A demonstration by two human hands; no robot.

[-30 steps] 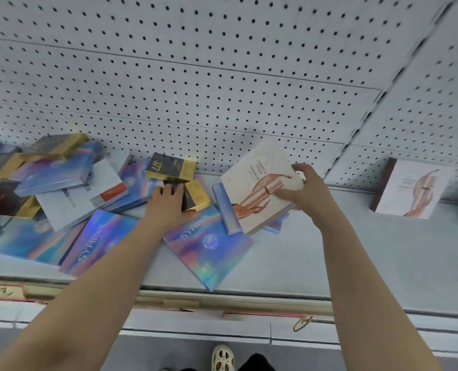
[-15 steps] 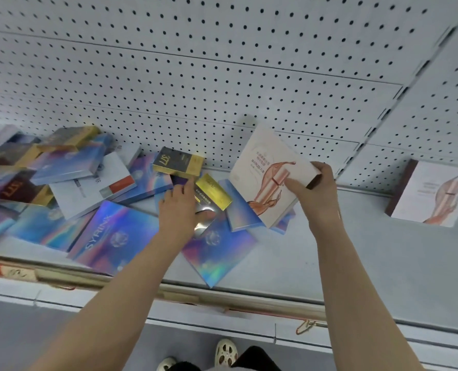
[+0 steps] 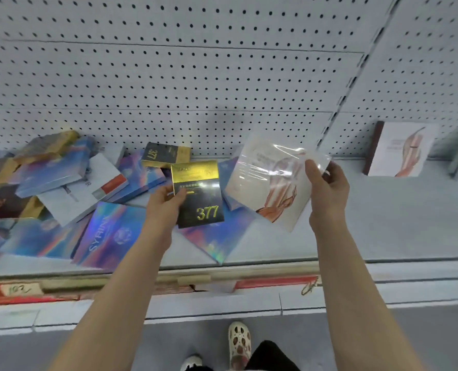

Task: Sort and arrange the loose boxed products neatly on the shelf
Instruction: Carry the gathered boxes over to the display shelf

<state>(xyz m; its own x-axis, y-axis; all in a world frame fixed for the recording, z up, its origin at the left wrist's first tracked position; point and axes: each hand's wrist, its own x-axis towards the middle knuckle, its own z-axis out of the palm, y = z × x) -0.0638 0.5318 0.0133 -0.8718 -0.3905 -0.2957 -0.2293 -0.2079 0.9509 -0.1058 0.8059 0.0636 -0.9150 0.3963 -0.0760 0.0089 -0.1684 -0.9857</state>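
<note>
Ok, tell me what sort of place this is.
Most likely a shop aisle: a pegboard back panel, a display shelf with a price-label strip along its front edge, and many boxed products lying loose on it.

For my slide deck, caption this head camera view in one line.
Left hand holds a black-and-gold 377 box, right hand a white wrapped box, above mixed boxes on the shelf.

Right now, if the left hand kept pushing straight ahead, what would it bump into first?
Probably the small black and gold box lying by the back wall, just beyond the 377 box that the left hand grips. Depth is hard to judge.
</note>
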